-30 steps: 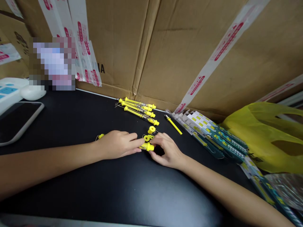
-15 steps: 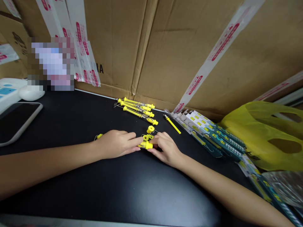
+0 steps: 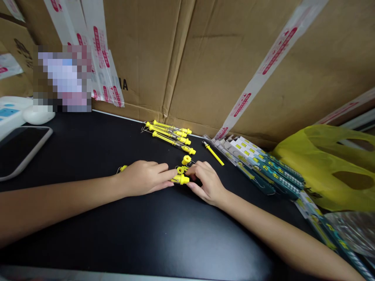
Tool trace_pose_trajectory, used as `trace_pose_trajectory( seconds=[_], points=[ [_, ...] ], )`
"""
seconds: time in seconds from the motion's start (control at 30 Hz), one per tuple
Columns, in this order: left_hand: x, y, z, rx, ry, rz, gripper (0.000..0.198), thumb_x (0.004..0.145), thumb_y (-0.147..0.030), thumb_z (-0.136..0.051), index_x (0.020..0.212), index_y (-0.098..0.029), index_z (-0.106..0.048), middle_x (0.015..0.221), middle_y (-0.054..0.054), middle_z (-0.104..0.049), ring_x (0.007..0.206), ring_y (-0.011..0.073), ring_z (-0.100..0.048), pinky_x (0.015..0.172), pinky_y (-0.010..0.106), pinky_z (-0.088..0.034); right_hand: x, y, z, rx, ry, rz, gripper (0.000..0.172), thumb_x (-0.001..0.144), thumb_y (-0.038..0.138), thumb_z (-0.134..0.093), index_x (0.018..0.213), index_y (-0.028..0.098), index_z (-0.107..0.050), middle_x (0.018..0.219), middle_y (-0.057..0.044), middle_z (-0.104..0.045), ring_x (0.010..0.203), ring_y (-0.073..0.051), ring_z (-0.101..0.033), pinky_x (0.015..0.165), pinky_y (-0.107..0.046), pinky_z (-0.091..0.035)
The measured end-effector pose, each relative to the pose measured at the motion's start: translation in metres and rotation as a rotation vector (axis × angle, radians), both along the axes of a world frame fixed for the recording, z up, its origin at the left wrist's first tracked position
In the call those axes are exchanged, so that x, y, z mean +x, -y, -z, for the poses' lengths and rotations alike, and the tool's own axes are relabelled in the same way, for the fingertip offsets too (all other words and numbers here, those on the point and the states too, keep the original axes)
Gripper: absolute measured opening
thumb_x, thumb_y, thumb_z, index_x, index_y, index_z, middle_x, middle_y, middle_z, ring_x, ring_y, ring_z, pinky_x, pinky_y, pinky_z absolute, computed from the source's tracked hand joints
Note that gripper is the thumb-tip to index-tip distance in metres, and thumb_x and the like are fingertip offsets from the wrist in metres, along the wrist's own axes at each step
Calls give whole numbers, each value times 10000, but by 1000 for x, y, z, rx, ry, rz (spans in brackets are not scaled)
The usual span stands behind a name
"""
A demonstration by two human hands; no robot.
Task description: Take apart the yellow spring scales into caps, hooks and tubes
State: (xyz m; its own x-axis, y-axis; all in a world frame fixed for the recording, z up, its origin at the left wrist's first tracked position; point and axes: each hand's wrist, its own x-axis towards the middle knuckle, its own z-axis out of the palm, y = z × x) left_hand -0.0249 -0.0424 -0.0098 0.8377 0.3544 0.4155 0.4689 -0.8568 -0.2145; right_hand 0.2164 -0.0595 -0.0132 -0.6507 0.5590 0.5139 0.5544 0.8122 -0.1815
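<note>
My left hand (image 3: pixel 143 178) lies over a yellow spring scale, fingers closed round its tube. Its capped end (image 3: pixel 183 179) sticks out past my fingertips, and a bit of yellow with a thin wire hook (image 3: pixel 123 168) shows behind my wrist. At the capped end is my right hand (image 3: pixel 206 181), thumb and curled forefinger parted just at the cap's edge. Behind the cap lie small yellow rings (image 3: pixel 180 170) and an upright yellow cap (image 3: pixel 186 159), beside my right fingertips. My hand hides most of the scale.
Several spring scales (image 3: pixel 171 136) lie in a pile at the back, near a loose yellow rod (image 3: pixel 215 154). Printed packages (image 3: pixel 263 168) and a yellow plastic bag (image 3: pixel 322 168) are on the right. A phone (image 3: pixel 22 150) and a white power strip (image 3: pixel 11 111) lie left. Cardboard boxes (image 3: pixel 219 58) stand behind.
My right thumb and forefinger have shifted slightly right, off the cap, and spread a little. My left hand and the spring scale have stayed in place.
</note>
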Motion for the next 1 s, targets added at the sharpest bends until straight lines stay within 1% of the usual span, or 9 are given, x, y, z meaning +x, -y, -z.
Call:
trace_pose_trajectory(
  seconds=[0.1,0.2,0.4,0.5,0.63,0.7,0.77,0.87,1.0],
  points=[
    [0,0,0,3,4,4,289,963,-388,-350,1104,-220,-537,775,-20,-582,642,112,-577,550,222,-376,-1,0,-1,30,56,3,258,939,370,-376,808,184,-499,681,-33,-541,649,-172,-439,615,-302,-303],
    [0,0,0,6,5,3,291,963,-389,-346,1107,-223,-537,776,-20,-576,636,113,-574,541,226,-379,-2,0,-2,53,83,-10,247,942,330,-379,776,186,-493,670,-35,-540,639,-172,-425,608,-302,-292],
    [0,0,-1,7,-4,-3,291,963,-390,-342,1104,-220,-531,782,-21,-581,643,117,-583,541,237,-382,-2,0,-1,35,39,-59,144,923,317,-446,864,189,-475,734,-40,-566,690,-176,-473,627,-295,-325],
    [0,0,0,-2,-14,-16,292,966,-391,-334,1112,-222,-523,797,-19,-587,658,120,-591,551,236,-386,-1,-1,1,36,10,-95,69,903,251,-488,920,192,-457,767,-42,-574,699,-171,-489,638,-291,-347],
    [0,0,0,-18,-23,-19,295,964,-396,-340,1112,-224,-528,797,-14,-586,671,116,-594,556,227,-387,-1,-1,3,54,-5,-128,138,873,162,-494,993,197,-436,764,-32,-571,690,-166,-495,642,-289,-361],
    [0,0,0,-17,-22,-14,296,964,-396,-340,1108,-223,-533,789,-14,-584,665,110,-589,556,222,-386,-2,-1,3,45,-17,-116,147,860,194,-507,988,194,-434,742,-24,-559,673,-166,-491,641,-293,-363],
    [0,0,0,-16,-16,-9,298,964,-398,-339,1105,-223,-534,782,-16,-582,656,107,-586,555,220,-383,-2,0,2,42,-35,-93,163,859,273,-507,978,186,-437,722,-20,-544,653,-168,-482,632,-299,-361],
    [0,0,0,-14,-10,-10,293,964,-399,-340,1107,-227,-530,787,-18,-582,656,110,-586,553,223,-381,-2,0,0,39,-2,-33,212,901,385,-425,922,180,-475,719,-36,-543,656,-176,-463,619,-307,-339],
    [0,0,0,1,-11,-11,287,961,-395,-349,1104,-228,-532,780,-20,-573,643,111,-579,543,228,-380,-2,0,-2,60,126,6,291,947,356,-356,786,180,-524,697,-47,-556,663,-178,-428,607,-314,-287]
  ],
)
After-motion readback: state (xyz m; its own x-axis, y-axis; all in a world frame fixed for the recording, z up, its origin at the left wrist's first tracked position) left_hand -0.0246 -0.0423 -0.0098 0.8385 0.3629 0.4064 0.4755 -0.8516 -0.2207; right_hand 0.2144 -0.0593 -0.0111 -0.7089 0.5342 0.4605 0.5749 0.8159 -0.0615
